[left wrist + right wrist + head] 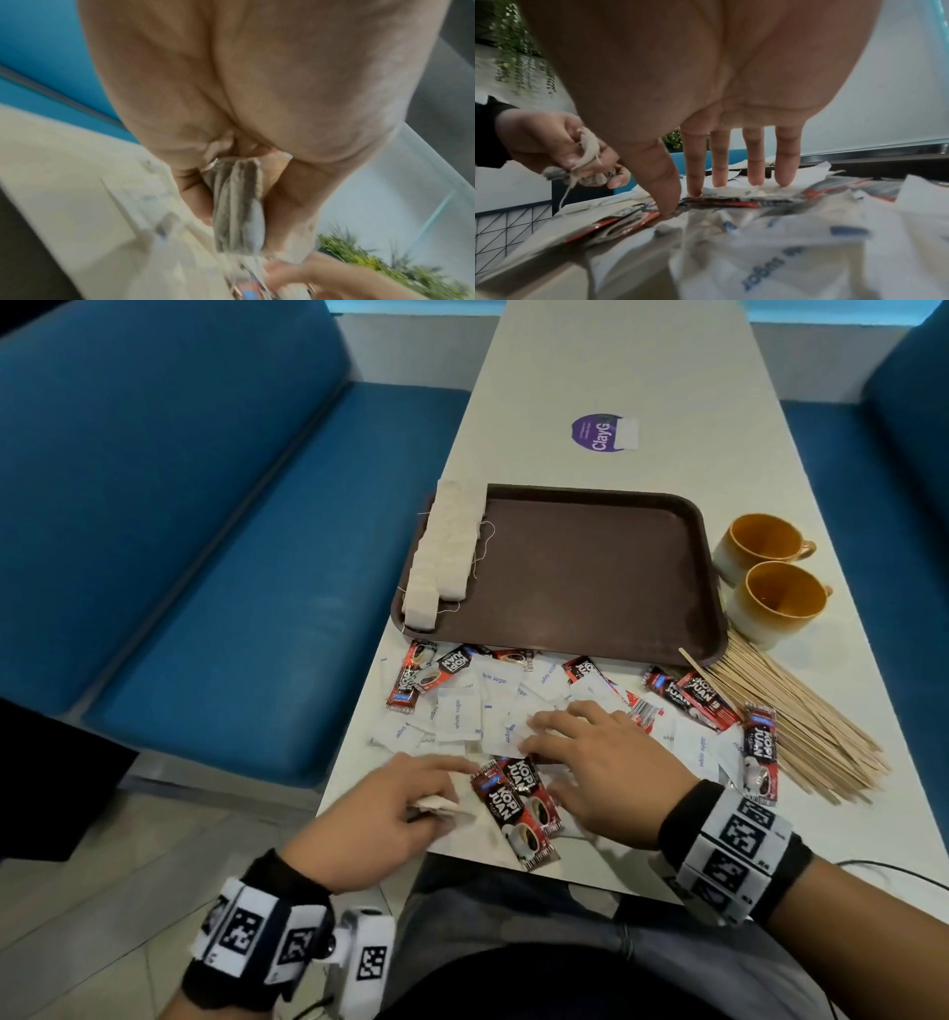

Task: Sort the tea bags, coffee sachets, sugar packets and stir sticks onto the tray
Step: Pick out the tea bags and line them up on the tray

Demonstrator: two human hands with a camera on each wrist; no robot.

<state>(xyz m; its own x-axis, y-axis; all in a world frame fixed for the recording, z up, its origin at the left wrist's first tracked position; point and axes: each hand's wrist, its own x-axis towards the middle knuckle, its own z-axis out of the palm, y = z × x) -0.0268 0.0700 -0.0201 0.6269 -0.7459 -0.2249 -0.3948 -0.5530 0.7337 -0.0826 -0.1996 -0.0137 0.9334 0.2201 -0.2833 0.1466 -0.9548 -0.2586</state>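
My left hand (405, 801) grips a bunch of tea bags (237, 205) at the table's near left edge; their strings hang from the left hand (559, 150) in the right wrist view. My right hand (585, 757) lies flat with straight fingers (720, 162) pressing on the pile of white sugar packets (462, 711) and red-black coffee sachets (518, 809). A brown tray (590, 572) lies beyond the pile, with a row of tea bags (447, 546) along its left side. Wooden stir sticks (791, 721) lie fanned to the right.
Two orange-lined cups (770, 577) stand right of the tray. A purple sticker (603, 432) marks the far table. Blue bench seats (205, 531) flank the narrow table; its near edge is close under my hands.
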